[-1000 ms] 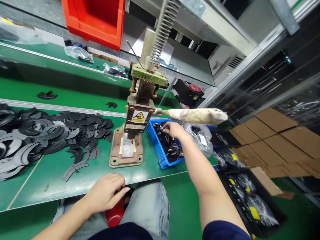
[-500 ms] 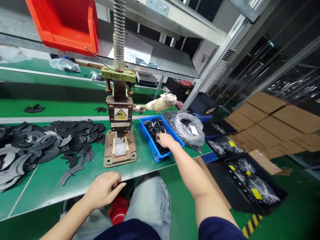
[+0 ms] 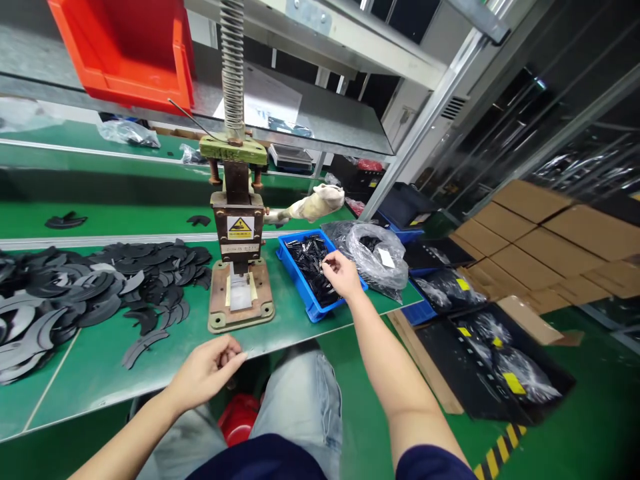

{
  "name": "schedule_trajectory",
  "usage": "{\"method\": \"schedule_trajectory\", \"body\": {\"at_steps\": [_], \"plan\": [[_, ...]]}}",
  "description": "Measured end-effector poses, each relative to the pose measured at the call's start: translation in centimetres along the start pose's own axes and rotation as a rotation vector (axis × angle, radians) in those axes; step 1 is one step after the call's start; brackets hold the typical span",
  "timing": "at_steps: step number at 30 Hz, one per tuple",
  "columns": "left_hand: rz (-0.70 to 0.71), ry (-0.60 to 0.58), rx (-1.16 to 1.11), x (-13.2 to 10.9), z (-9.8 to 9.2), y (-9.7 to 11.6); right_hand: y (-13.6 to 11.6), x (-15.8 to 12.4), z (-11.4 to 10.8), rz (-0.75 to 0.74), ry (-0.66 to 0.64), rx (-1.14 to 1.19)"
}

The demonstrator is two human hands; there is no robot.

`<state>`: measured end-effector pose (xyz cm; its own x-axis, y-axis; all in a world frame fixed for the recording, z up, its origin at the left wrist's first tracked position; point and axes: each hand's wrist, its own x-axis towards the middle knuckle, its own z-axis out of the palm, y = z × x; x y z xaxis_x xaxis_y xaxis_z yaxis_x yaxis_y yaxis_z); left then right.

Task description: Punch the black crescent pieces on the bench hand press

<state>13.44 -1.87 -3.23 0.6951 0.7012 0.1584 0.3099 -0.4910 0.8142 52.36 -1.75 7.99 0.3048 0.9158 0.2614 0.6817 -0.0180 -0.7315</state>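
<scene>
Your right hand (image 3: 344, 277) hangs over the blue tray (image 3: 296, 279). Its grip is pinched closed, thumb against fingertips, on one small dark part (image 3: 324, 266) held just above the heap (image 3: 307, 257) of like parts. The part looks light, thin and stiff, and probably slick. Take it by its edges near the middle with a gentle pinch. Your left hand (image 3: 210, 368) sits at the bench (image 3: 100, 373) edge with its fingers curled; I cannot tell whether its grip holds anything. The press (image 3: 239, 230) stands just left of the tray.
</scene>
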Motion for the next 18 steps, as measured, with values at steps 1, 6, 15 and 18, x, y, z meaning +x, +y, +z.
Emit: {"method": "schedule_trajectory", "body": {"at_steps": [1,6,15,18], "plan": [[-0.025,0.032,-0.057,0.2,-0.2,0.6,-0.7,-1.3,0.6,-0.017,0.025,0.100],[0.081,0.243,-0.133,1.6,-1.2,5.2,-4.3,-8.8,6.9,-0.061,-0.001,0.515],[0.279,0.287,-0.121,1.5,-1.3,7.8,-6.7,-14.3,12.9,-0.014,-0.140,0.973],[0.270,0.294,-0.126,1.0,-1.5,7.7,-6.7,-14.3,13.0,-0.009,-0.145,0.962]]}}
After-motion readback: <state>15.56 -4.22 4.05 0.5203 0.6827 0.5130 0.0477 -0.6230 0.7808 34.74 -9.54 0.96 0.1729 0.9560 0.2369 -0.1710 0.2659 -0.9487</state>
